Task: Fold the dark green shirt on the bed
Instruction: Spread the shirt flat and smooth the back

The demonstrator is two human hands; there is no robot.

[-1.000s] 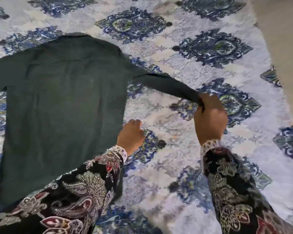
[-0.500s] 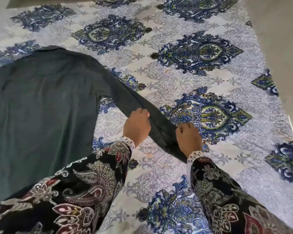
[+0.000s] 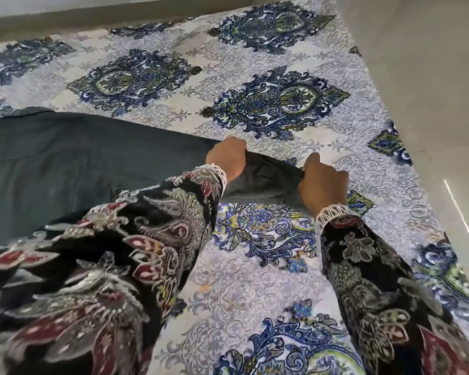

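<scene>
Dark green shirt [image 3: 65, 169], patterned bedspread [image 3: 255, 280], floor [image 3: 417, 77] beside

Dark green shirt [image 3: 65, 169] flat on patterned bed [image 3: 255, 280], sleeve gathered.

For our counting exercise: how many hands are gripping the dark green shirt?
2. The left hand grips the sleeve nearer the dark green shirt body; the right hand grips the sleeve end. Fingertips are partly hidden in fabric.

Both arms reach forward, side by side. The left hand [image 3: 228, 158] is curled, knuckles up, fingers closed on cloth; the right hand [image 3: 322, 182] is fisted likewise, just beside it.
</scene>
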